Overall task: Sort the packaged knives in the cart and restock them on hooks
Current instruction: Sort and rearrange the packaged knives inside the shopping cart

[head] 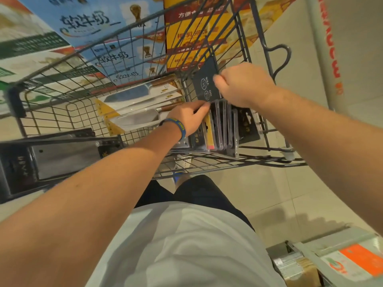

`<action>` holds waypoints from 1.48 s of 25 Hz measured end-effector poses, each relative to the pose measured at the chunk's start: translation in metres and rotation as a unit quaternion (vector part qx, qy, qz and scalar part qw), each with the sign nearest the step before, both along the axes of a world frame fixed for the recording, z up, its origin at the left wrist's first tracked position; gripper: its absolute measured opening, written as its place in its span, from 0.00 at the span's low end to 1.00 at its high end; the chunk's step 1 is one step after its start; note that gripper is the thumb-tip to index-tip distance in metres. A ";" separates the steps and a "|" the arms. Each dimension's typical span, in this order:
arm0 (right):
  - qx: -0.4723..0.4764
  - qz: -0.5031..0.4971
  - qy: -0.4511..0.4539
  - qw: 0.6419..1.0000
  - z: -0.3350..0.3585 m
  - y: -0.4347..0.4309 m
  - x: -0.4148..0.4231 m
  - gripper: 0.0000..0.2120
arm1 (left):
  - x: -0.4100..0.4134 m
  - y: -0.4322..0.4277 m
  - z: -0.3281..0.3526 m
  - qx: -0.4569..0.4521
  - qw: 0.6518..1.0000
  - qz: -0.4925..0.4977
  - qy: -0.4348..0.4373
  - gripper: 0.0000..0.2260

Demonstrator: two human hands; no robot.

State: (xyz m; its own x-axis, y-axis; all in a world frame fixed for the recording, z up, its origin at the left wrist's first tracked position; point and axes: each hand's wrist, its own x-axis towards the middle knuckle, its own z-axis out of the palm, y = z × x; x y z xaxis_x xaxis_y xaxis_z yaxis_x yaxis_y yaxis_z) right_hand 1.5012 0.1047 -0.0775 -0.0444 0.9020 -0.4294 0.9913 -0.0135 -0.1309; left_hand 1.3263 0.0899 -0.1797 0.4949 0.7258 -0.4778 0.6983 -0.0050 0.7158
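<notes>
Inside a dark wire cart [128, 41], several packaged knives stand on edge in a row [224, 129] at the right side. My left hand [189, 119] rests on the left end of that row, fingers pressed against the packs. My right hand [242, 84] pinches a dark card-backed knife package [205, 83] and holds it tilted above the row. Flat cleaver packs [136, 100] with pale yellow-cornered cards lie stacked in the cart's middle.
A large boxed cleaver [56, 158] lies on the cart's near left ledge. Blue and yellow cartons [116, 25] are stacked beyond the cart. Tiled floor [290, 183] lies to the right, a shelf edge with orange-labelled goods [352, 264] at lower right.
</notes>
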 end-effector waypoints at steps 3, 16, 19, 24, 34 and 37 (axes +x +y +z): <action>0.051 -0.054 -0.028 0.997 0.010 -0.007 0.005 0.16 | 0.007 0.004 0.004 -0.017 0.999 -0.027 0.042 0.25; 0.048 -0.093 -0.087 0.991 -0.004 -0.072 -0.008 0.20 | 0.017 0.004 0.016 0.017 0.997 -0.042 0.065 0.25; 0.103 -0.153 -0.074 0.980 -0.007 -0.090 -0.010 0.21 | 0.024 0.004 0.013 0.007 0.996 -0.043 0.080 0.26; 0.120 -0.250 -0.053 0.959 -0.023 -0.076 -0.009 0.30 | 0.033 0.003 0.017 0.011 0.998 -0.026 0.061 0.24; 0.099 -0.180 -0.037 0.978 -0.027 -0.022 0.017 0.23 | 0.051 0.026 0.024 0.045 0.999 -0.017 0.021 0.36; 0.101 -0.168 -0.017 0.980 -0.026 -0.025 0.017 0.21 | 0.045 0.031 0.019 0.014 0.999 -0.017 0.029 0.40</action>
State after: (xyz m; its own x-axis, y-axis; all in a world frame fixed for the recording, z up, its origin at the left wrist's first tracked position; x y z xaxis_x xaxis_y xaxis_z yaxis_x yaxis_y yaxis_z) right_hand 1.5186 0.0800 -0.1032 0.2816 0.9297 -0.2373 0.9388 -0.3181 -0.1324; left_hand 1.3708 0.1213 -0.1606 0.4917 0.7224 -0.4862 0.7373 -0.0484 0.6738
